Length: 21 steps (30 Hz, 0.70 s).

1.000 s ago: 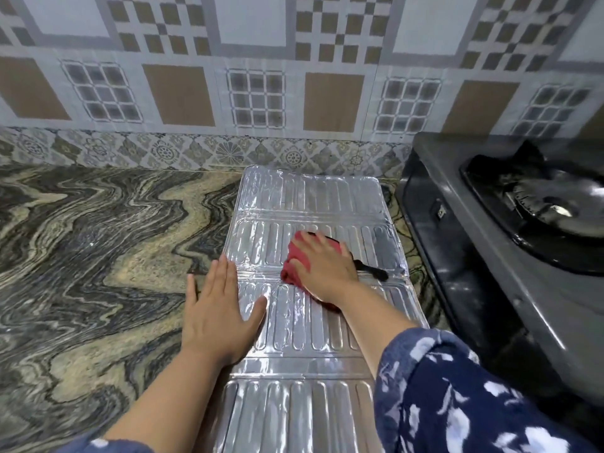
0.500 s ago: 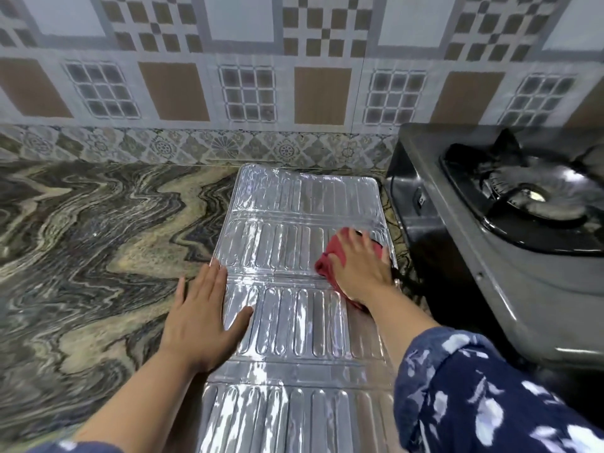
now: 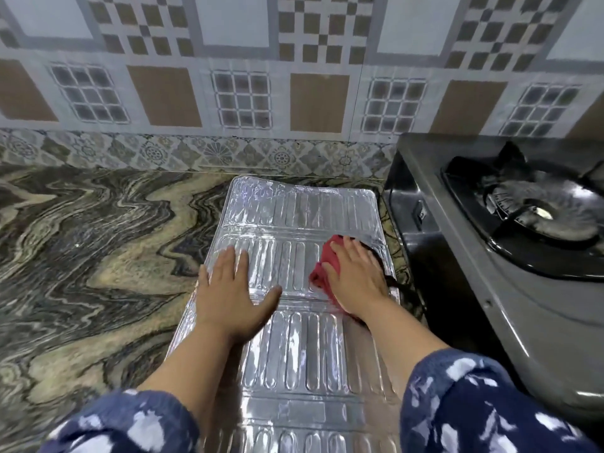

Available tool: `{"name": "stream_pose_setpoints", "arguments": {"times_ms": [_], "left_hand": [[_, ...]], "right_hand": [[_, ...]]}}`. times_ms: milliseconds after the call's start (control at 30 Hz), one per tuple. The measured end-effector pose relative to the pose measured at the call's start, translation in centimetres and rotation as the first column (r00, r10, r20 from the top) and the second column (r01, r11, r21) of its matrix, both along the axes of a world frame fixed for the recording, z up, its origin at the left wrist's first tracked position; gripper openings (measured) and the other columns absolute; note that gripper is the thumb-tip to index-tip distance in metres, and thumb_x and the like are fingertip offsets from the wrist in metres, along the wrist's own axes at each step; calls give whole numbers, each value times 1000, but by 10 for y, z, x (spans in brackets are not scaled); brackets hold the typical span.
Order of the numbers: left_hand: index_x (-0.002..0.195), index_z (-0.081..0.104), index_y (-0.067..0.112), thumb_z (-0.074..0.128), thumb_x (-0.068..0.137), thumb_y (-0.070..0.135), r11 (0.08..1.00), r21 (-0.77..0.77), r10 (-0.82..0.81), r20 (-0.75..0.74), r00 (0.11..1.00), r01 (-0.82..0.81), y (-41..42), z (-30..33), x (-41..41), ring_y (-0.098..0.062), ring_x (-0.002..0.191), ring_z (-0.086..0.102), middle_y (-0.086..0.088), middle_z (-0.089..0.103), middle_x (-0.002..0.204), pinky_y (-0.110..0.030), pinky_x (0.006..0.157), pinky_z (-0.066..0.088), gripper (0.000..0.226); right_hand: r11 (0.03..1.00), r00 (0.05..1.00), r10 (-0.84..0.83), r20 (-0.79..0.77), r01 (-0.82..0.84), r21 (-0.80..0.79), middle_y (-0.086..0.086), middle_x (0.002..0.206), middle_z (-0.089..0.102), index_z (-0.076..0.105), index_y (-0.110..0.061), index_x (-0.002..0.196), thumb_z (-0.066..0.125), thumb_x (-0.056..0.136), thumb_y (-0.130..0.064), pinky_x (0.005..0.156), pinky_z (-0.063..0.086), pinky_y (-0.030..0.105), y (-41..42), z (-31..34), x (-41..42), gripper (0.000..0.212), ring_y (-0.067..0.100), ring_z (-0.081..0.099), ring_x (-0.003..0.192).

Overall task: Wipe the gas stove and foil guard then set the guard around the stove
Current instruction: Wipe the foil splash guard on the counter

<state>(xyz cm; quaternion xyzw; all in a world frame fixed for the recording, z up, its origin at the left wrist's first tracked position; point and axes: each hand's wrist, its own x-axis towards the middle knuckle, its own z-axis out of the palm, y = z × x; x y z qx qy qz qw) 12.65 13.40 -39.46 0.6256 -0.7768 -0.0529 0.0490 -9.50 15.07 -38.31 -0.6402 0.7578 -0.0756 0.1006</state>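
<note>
Beneath our right hand (image 3: 354, 279), its grip flat and unclenched, a red cloth (image 3: 322, 269) was pressed to the foil guard (image 3: 304, 354); our left hand (image 3: 228, 295) lay spread on it, holding nothing (steadying it, we judged), the foil guard flat on the worktop (image 3: 98, 256) beside the gas stove (image 3: 523, 305).

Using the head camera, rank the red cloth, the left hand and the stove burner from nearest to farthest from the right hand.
1. Red cloth, under the right hand.
2. Left hand, flat on the foil guard, to the left.
3. Stove burner, far right.
</note>
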Motion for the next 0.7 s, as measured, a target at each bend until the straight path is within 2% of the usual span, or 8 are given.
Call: {"name": "stream_pose_setpoints", "arguments": {"times_ms": [133,300,400,500,600,700], "left_hand": [[154,4,18,8,71,82,999,-29,-20,-27,999,19,1,0,2,-18,149,-8,-5,-5,162,-47,120,-4,105],[154,1,20,13,73,81,998,-60,-7,-65,998,3,2,-2,1,-15,148,-12,-3,-10,161,-45,119,-8,102],[154,0,21,16,73,80,997,-71,3,-77,997,-8,0,-2,0,-13,148,-13,-1,-11,161,-44,119,-9,101],[154,1,21,18,73,80,998,-68,7,-84,996,-12,-1,-2,-1,-13,148,-13,-1,-11,161,-44,119,-9,101],[154,3,20,18,74,79,998,-63,7,-71,997,-11,-1,-1,-1,-13,148,-12,-2,-9,161,-45,119,-9,101],[154,2,20,18,74,79,998,-53,15,-62,998,-19,2,1,-2,-14,148,-12,-2,-10,161,-45,119,-10,101]], "right_hand": [[989,992,-124,-26,125,84,8,162,-2,4,-15,153,16,98,-51,121,-2,41,-50,4,-17,66,25,-3,149],[975,980,-194,-53,198,101,8,162,0,4,-14,152,21,97,-52,120,1,42,-108,8,-20,69,27,0,149],[990,994,-88,-63,95,102,6,162,0,5,-16,152,21,98,-48,120,2,42,-135,11,3,66,26,0,149],[992,994,102,-26,-99,74,1,162,3,8,-19,152,21,98,-44,120,3,39,-147,10,46,62,21,2,149],[964,964,266,20,-266,26,-6,161,9,16,-24,152,23,98,-38,119,4,36,-133,8,76,56,15,6,148],[930,928,367,64,-365,-43,-9,158,20,27,-29,147,29,97,-31,118,8,34,-112,11,73,51,11,15,146]]}}
